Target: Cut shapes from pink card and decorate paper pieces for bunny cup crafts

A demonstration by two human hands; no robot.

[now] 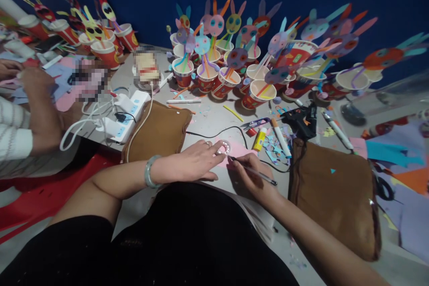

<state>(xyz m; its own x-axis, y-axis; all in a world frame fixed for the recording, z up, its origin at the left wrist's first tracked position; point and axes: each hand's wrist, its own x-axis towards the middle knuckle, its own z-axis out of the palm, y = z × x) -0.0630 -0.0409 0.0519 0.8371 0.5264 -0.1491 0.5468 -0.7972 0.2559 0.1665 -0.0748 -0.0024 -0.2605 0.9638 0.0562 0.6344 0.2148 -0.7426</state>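
Observation:
My left hand lies palm down with its fingers stretched out, wearing a ring and a pale green bangle. Its fingertips rest on a small clear ring-shaped piece, perhaps a tape roll, which lies on pink paper. A slim clear-barrelled pen is pinched in my right hand, its dark tip touching or just above the paper beside the ring-shaped piece. Just beyond the paper are a yellow glue stick and scissors.
Paper cups with colourful rabbit figures line the back. A glue gun, a marker and paper scraps lie to the right. Brown cushions flank the work spot. A power strip and another person's arm are left.

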